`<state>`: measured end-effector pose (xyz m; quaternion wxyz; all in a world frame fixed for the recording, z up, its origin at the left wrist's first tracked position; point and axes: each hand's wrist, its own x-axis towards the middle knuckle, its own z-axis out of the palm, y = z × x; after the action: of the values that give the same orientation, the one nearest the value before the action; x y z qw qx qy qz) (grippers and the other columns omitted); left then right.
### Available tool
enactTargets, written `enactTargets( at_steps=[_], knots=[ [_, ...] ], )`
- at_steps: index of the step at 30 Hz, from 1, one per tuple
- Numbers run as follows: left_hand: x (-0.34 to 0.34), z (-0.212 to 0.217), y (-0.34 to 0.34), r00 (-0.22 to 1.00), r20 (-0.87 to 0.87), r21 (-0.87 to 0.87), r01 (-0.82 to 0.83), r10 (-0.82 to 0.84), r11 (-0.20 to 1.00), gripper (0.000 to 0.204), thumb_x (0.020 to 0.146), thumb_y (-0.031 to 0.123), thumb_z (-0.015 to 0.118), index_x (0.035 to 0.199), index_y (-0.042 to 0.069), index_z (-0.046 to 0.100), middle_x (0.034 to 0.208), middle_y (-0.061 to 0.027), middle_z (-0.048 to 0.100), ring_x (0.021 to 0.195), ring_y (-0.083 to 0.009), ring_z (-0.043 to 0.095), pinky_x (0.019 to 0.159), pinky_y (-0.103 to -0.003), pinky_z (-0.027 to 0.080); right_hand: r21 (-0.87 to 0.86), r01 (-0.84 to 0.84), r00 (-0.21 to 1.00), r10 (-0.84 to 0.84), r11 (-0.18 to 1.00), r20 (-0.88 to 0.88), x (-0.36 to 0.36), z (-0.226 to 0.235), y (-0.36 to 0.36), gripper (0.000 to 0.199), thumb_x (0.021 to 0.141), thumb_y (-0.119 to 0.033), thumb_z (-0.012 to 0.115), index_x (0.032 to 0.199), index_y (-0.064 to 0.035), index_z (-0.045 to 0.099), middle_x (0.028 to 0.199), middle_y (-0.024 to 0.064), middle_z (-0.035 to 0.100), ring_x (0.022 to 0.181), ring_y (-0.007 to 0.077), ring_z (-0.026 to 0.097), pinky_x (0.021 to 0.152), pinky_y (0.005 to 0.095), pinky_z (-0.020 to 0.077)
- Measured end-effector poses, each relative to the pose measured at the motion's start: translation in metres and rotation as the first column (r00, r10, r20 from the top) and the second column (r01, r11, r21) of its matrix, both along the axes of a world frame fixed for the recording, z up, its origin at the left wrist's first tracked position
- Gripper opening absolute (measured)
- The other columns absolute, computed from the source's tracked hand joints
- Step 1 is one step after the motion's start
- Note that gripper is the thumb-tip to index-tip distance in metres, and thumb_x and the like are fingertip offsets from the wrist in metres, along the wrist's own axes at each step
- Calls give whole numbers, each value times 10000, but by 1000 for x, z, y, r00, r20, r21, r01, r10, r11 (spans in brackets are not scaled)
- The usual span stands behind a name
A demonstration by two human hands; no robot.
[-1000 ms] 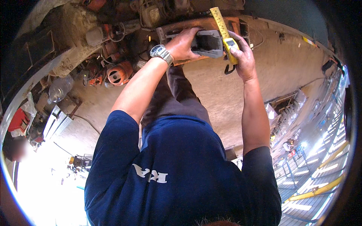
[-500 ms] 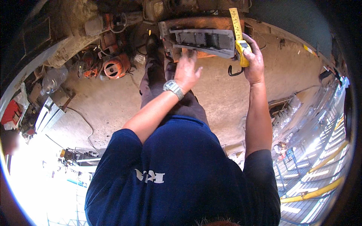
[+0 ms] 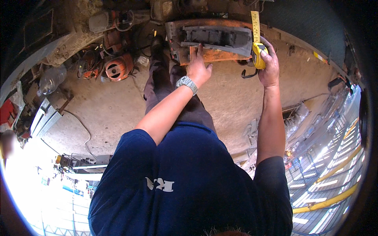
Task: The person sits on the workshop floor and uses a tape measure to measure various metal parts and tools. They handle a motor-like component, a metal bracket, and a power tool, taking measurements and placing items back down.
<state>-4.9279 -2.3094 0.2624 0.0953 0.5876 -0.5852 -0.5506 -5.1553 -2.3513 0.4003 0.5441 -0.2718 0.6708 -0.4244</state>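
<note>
My right hand (image 3: 270,69) is closed around a yellow tape measure (image 3: 258,56) at the right end of a dark grey channel-shaped metal piece (image 3: 214,37). Its yellow blade (image 3: 255,24) sticks out away from me, past that end, and a black wrist strap (image 3: 249,74) dangles below the case. The metal piece lies on a worn orange surface (image 3: 224,55). My left hand (image 3: 199,72), with a watch on the wrist, has its fingers stretched out over the orange surface. The fingertips reach the near edge of the grey piece; whether they press on it I cannot tell.
Orange power tools (image 3: 119,69) lie on the floor to the left, with a clear plastic bottle (image 3: 53,80) beyond them. A thin cable (image 3: 84,128) runs over the floor. Racks of metal stock and a yellow rail (image 3: 327,203) stand at the lower right.
My left hand has come forward, and its fingers now point at the metal piece's near edge. The tape measure in my right hand appears slightly farther right, as the whole view has shifted.
</note>
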Motion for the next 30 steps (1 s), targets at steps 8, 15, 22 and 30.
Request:
enactTargets(
  at_steps=[8, 15, 22, 30],
  knots=[
    [11, -41, -2, 990, 69, -52, 125, -121, 991, 852, 912, 278, 650, 1576, -34, 218, 1524, -319, 400, 1407, -478, 389, 1179, -469, 344, -3, 11, 1000, -11, 1000, -12, -5, -4, 0, 632, 855, -247, 636, 1420, 5, 511, 1217, 94, 623, 1036, 157, 616, 894, 296, 530],
    [10, -36, -5, 975, 129, -13, 186, -182, 983, 840, 922, 244, 631, 1564, -81, 198, 1550, -316, 365, 1423, -445, 377, 1182, -455, 336, 19, -23, 995, 25, 1000, -98, -6, -9, 1, 743, 819, -353, 631, 1452, -2, 463, 1255, 141, 599, 1053, 209, 625, 813, 343, 589],
    [7, -51, -3, 994, 56, -85, 95, -90, 992, 790, 913, 238, 645, 1518, -114, 279, 1511, -319, 409, 1420, -438, 386, 1183, -443, 339, 37, -26, 996, 29, 999, -79, 1, -4, -1, 742, 819, -362, 625, 1452, -12, 460, 1224, 137, 604, 1014, 207, 629, 770, 366, 593],
    [10, -64, 0, 1000, 1, -188, -24, 25, 982, 593, 898, 264, 655, 1370, -69, 518, 1328, -315, 579, 1236, -474, 534, 1124, -483, 395, 14, -8, 1000, 8, 1000, -22, -5, -8, 2, 672, 839, -302, 654, 1429, -21, 496, 1218, 96, 602, 1024, 175, 621, 790, 350, 603]
  ],
)
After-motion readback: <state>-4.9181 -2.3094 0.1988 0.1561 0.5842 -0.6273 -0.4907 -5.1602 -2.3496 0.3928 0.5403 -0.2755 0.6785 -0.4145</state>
